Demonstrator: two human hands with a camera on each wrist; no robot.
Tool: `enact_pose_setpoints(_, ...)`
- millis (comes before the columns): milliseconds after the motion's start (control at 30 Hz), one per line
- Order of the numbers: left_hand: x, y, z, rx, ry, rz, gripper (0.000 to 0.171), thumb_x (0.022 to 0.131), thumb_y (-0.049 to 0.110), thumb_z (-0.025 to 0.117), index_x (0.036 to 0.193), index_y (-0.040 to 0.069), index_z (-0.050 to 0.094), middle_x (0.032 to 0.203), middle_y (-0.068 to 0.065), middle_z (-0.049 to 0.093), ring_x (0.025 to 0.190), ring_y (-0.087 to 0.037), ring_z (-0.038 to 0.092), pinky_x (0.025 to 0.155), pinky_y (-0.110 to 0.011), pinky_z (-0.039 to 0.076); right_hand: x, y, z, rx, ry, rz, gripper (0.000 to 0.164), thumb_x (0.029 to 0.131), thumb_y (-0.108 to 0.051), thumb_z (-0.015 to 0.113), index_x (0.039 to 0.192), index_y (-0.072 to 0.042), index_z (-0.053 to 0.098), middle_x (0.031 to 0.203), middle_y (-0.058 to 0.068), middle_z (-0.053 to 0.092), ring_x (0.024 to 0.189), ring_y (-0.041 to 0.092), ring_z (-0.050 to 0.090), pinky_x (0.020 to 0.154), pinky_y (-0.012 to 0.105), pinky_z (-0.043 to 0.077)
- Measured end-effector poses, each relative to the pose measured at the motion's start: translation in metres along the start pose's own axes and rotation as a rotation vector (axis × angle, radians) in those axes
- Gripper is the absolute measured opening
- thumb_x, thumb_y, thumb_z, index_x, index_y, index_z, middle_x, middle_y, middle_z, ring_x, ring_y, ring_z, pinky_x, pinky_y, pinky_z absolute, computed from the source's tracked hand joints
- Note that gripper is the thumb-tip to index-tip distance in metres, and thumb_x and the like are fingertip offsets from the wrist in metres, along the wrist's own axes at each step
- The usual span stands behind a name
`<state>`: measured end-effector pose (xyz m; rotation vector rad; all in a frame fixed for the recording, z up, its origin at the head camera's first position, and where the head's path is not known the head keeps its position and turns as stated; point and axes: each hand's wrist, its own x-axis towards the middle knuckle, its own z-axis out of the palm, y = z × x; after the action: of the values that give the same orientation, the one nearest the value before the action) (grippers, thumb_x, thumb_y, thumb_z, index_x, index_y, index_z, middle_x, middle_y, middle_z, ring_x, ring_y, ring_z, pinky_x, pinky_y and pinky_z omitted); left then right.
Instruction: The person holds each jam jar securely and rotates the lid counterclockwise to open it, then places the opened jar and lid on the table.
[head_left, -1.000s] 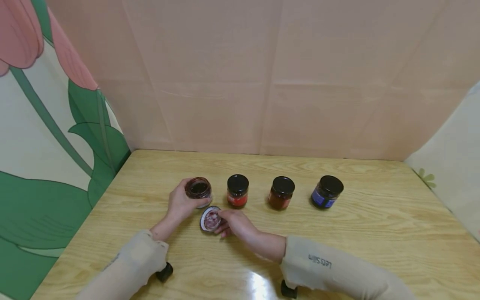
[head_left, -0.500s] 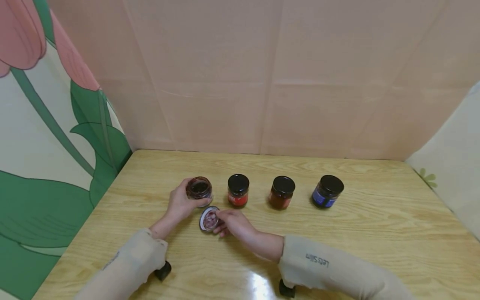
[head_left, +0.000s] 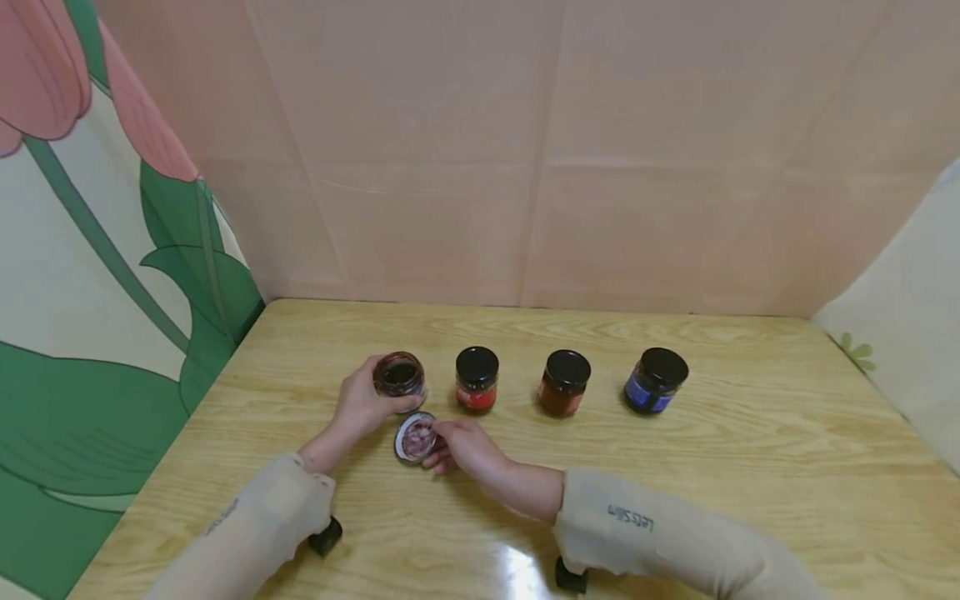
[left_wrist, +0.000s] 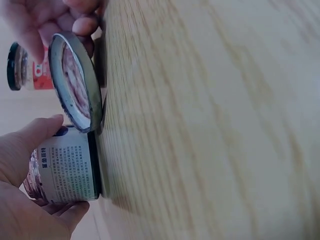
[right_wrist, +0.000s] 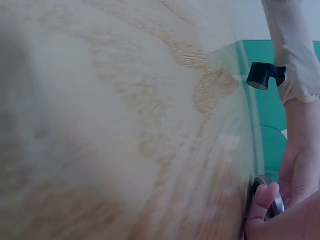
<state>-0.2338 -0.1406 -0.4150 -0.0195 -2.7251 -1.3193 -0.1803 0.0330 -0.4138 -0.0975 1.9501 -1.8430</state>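
My left hand [head_left: 360, 406] grips an uncapped glass jar [head_left: 400, 379] that stands upright on the table, thumb on its near side and fingers round the back. Dark red residue coats its rim, and a pale printed label [left_wrist: 65, 167] shows in the left wrist view. Just in front of the jar, my right hand [head_left: 477, 452] pinches a round lid [head_left: 414, 438] at its right edge. The lid is tilted, its white, jam-smeared inside facing up toward the head camera. Its lower edge is right at the tabletop in the left wrist view.
To the right stand a black-lidded jar with a red label [head_left: 476, 396], another black-lidded jar of reddish contents [head_left: 562, 398] and one with a blue label [head_left: 647, 393]. The wooden table [head_left: 750, 467] ends against a pink backdrop [head_left: 585, 167].
My right hand has shifted the lid slightly left, and its tilt has changed a little. My left hand stays on the jar, and the other jars stand as before.
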Motion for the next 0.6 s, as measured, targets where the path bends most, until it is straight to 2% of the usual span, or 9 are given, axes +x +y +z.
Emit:
enact_pose_setpoints(367,-0.0004,0.0009,0.0002,-0.013,-0.004,-0.002,0.077,0.068,0.019,0.086,0.132,-0.004,0.048,0.125,-0.024,0.059,0.119,-0.038,0.054,0.102,-0.048,0.041,-0.0039,-0.0053,0.0018,0.011,0.006,0.013,0.035,0.098,-0.01,0.037,0.114,0.017,0.053,0.084,0.013,0.064,0.065,0.008,0.057,0.063,0.022,0.052)
enact_pose_setpoints(600,-0.0006,0.0003,0.0,-0.015,-0.007,-0.012,0.078,0.068,0.019,0.086,0.132,-0.004,0.047,0.126,-0.024,0.059,0.12,-0.038,0.054,0.103,-0.049,0.04,-0.0058,-0.0057,0.0014,0.069,0.038,-0.009,0.035,0.097,-0.007,0.038,0.114,0.02,0.052,0.093,0.023,0.065,0.071,0.009,0.06,0.074,0.029,0.056)
